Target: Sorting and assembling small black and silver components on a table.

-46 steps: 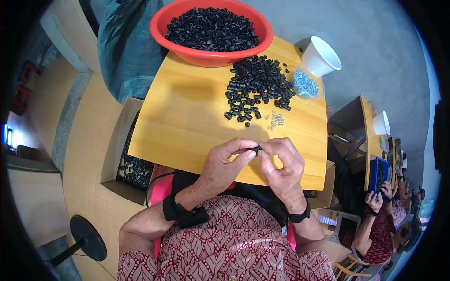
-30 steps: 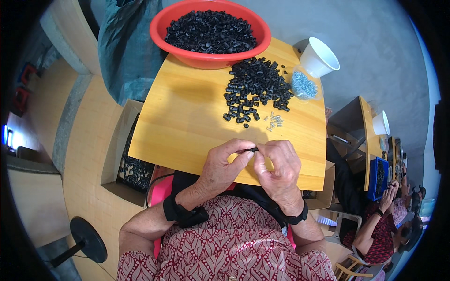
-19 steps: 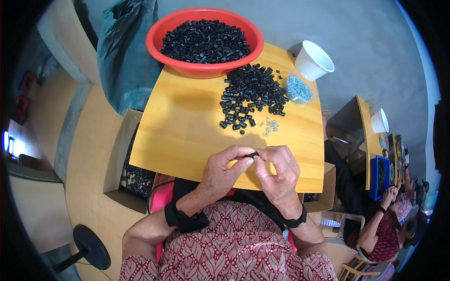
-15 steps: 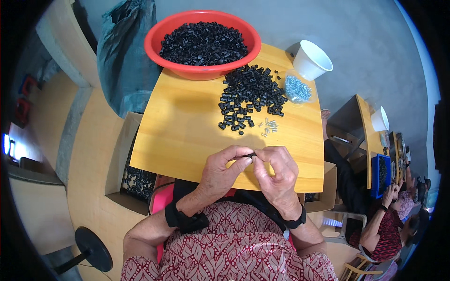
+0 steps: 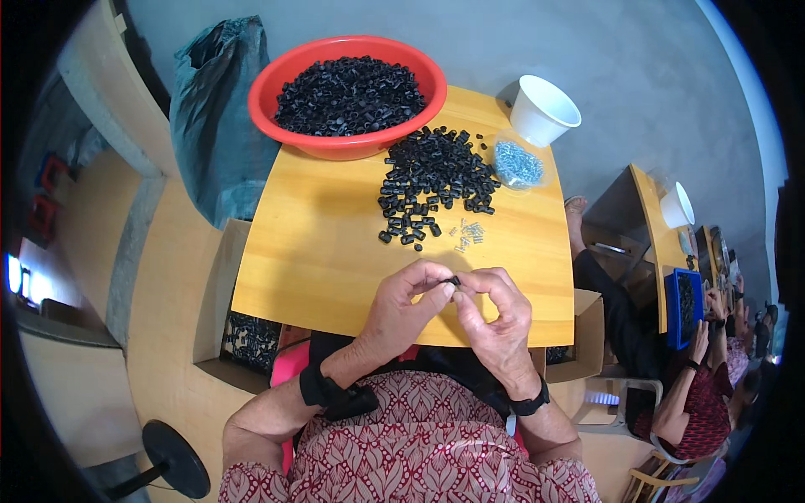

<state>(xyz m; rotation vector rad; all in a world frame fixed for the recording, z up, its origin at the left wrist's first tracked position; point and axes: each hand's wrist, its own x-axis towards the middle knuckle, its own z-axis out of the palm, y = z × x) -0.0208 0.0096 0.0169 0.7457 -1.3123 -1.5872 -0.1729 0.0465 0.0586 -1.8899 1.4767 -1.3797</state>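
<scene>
Over the near part of the yellow wooden table (image 5: pixel 293 251), my left hand (image 5: pixel 404 306) pinches a small black plastic fitting (image 5: pixel 454 280) between thumb and index finger. My right hand (image 5: pixel 496 314) meets it there, thumb and fingertips closed against the fitting's other side. Whether a screw is between the right fingertips is hidden. Just beyond the hands lie several small silver screws (image 5: pixel 471 235), loose on the wood. Behind them spreads a heap of black plastic fittings (image 5: pixel 440 172). A clear tub (image 5: pixel 518 164) of screws stands to its right.
A red basin (image 5: pixel 264 109) full of black fittings stands at the far left of the table, a white bucket (image 5: pixel 543 109) at the far right. Cardboard boxes (image 5: pixel 210 327) flank the table below. On the right, a co-worker (image 5: pixel 700 411) sits by a blue crate (image 5: pixel 681 323).
The view has shifted slightly, so the table sits a little lower. My hands keep their pinch, and the black fitting shows more between the fingertips. The co-worker's hands have moved.
</scene>
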